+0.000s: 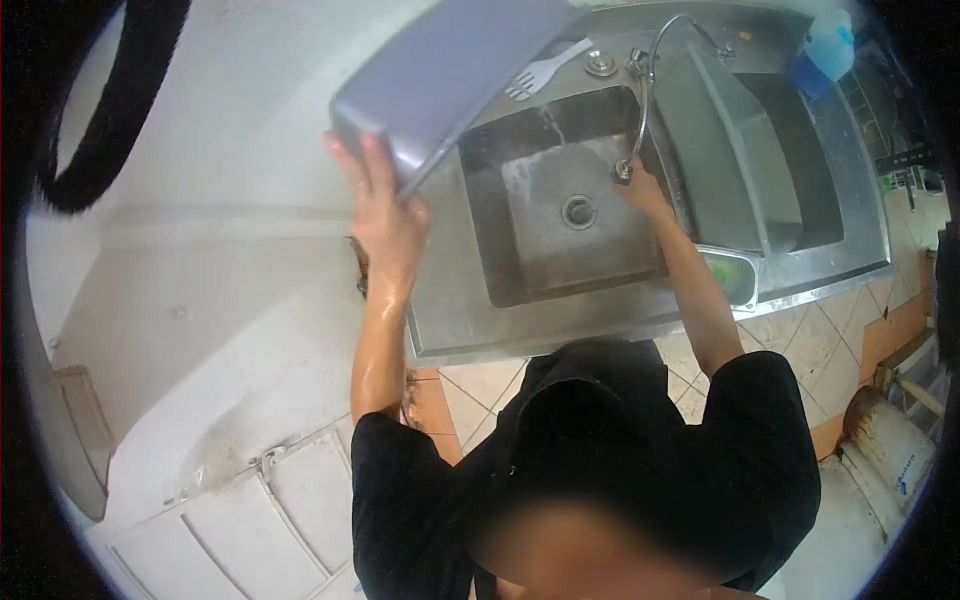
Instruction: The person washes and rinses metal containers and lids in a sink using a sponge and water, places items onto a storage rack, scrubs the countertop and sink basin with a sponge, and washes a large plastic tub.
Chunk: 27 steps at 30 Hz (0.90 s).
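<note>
At the left, our left grip [385, 215] is grasping the lower end of a grey tub [440, 85], which is hanging tilted above the bench [430, 325], its far end reaching past the top of the view. Rightward, our right grip [648, 192] is closing round the end of the faucet [644, 110], over the right side of the sink [490, 270]. We are judging the step in hand to be a rinse; the next move is calling for a steady tub and a well-aimed faucet.

As for materials, the wall [250, 130] at the left is showing smooth, pale and slightly smudged. The tub is looking like glossy plastic, long and boxy with rounded corners. Behind the sink, a white slotted spatula [545, 72] is lying flat, near a round metal stopper [600, 63]. The sink is showing square, dull steel around a circular drain [578, 211], while the faucet is curving in shiny, slender metal. Further right, a small white-rimmed container [735, 277] is holding something green, a greyish bin [715, 150] is leaning in the second basin, and a blue bottle [825, 65] is standing in the corner.
</note>
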{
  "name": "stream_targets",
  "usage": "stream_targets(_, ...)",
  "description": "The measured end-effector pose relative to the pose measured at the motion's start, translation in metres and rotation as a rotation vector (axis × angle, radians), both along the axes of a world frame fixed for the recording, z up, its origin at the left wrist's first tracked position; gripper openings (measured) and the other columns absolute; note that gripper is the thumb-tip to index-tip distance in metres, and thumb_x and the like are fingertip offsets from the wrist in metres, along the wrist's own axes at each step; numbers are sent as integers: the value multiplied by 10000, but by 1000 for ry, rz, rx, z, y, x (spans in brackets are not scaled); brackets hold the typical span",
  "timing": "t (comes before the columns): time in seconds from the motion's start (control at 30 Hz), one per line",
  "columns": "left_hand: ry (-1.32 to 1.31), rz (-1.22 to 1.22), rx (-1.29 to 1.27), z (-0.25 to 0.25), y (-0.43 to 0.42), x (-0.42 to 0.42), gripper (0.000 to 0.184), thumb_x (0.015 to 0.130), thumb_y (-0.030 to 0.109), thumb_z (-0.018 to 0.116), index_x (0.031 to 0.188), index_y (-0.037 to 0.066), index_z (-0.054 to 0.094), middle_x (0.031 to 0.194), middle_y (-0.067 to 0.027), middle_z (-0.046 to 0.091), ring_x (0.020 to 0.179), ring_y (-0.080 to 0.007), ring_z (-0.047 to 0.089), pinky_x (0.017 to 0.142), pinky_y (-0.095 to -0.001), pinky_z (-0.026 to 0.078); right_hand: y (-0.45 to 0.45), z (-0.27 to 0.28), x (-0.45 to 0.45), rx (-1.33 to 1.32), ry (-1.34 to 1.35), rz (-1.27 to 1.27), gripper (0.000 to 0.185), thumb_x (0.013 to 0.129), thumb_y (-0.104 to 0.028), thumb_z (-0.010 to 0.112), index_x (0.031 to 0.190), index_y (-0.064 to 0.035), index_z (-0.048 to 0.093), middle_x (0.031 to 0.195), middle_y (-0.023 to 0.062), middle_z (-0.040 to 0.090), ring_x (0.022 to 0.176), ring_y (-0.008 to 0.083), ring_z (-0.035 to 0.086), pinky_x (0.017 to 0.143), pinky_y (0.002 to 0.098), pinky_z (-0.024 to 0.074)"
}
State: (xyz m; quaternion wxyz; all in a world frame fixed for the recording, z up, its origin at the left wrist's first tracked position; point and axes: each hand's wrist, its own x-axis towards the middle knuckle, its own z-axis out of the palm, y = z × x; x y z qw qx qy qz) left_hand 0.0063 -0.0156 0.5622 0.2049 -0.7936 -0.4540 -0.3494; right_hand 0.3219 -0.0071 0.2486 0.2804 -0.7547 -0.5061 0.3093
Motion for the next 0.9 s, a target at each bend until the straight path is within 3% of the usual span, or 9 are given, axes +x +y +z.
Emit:
stream_targets(0.07, -33, -4, 58, 21, -9, -5, 879, 703, -124, 550, 1502, 82, 250, 1500, -291, 237, 1242, -361, 508, 752, -292, 542, 1, 8, 4, -155, -83, 100, 534, 761, -334, 723, 1153, 9, 608, 1091, 269, 633, 1054, 405, 606, 918, 441, 483)
stream_targets(0.27, -173, 169, 309, 69, -30, -20, 845, 719, -107, 541, 1480, -49, 178, 1500, -298, 233, 1198, -375, 545, 892, -361, 494, -22, 69, 23, -221, 93, 317, 622, 821, -401, 678, 1259, 23, 554, 1135, 233, 635, 986, 322, 644, 859, 399, 505)
stream_targets(0.37, -832, 69, 163, 55, -30, -3, 626, 714, -88, 538, 1319, -149, 391, 1205, -253, 544, 939, -282, 589, 866, -344, 474, -63, 128, 27, -107, 260, 295, 616, 857, -399, 655, 1293, 19, 535, 1131, 193, 643, 899, 244, 645, 793, 355, 515)
stream_targets(0.4, -960, 1, 97, 35, -19, -9, 545, 708, -94, 533, 1243, -140, 441, 1124, -215, 553, 908, -255, 573, 841, -340, 478, -80, 146, 26, -85, 315, 271, 614, 869, -399, 646, 1303, 19, 527, 1131, 180, 645, 872, 218, 641, 771, 340, 516)
stream_targets(0.43, -1083, -78, 15, 17, -7, -13, 468, 702, -101, 529, 1168, -132, 490, 1043, -177, 561, 877, -229, 558, 817, -336, 482, -93, 145, 25, 24, 421, 257, 582, 882, -404, 633, 1278, 16, 555, 905, 183, 679, 724, 179, 629, 680, 343, 505)
stream_targets(0.57, -1747, -341, -555, -21, -10, 62, 438, 689, -107, 534, 1126, -90, 497, 1091, -153, 567, 953, -236, 593, 831, -353, 496, -159, 217, 19, 108, 767, 73, 675, 939, -468, 548, 1415, -12, 398, 1148, 167, 625, 894, 210, 648, 730, 329, 526)
stream_targets(0.77, -1688, -746, -1065, -38, -119, 231, 532, 716, -96, 551, 1239, -51, 463, 1216, -159, 535, 1066, -257, 574, 864, -377, 500, -275, 284, 26, 536, 926, -248, 755, 959, -366, 543, 1502, -67, 111, 1350, 185, 445, 1038, 275, 599, 830, 405, 548)
stream_targets(0.87, -1450, -775, -1313, -44, -202, 302, 513, 791, -60, 592, 1276, -50, 424, 1243, -168, 519, 1077, -248, 572, 878, -371, 496, -330, 284, 62, 718, 1015, -771, 696, 949, -286, 571, 1446, -28, 158, 1308, 213, 440, 1052, 311, 595, 821, 433, 557)
stream_targets(0.9, -1319, -762, -1326, -53, -226, 327, 497, 820, -38, 612, 1276, -53, 415, 1242, -170, 516, 1073, -242, 574, 878, -364, 498, -352, 283, 80, 875, 1062, -890, 569, 920, -266, 612, 1314, 11, 310, 1219, 213, 483, 986, 316, 625, 758, 439, 577)
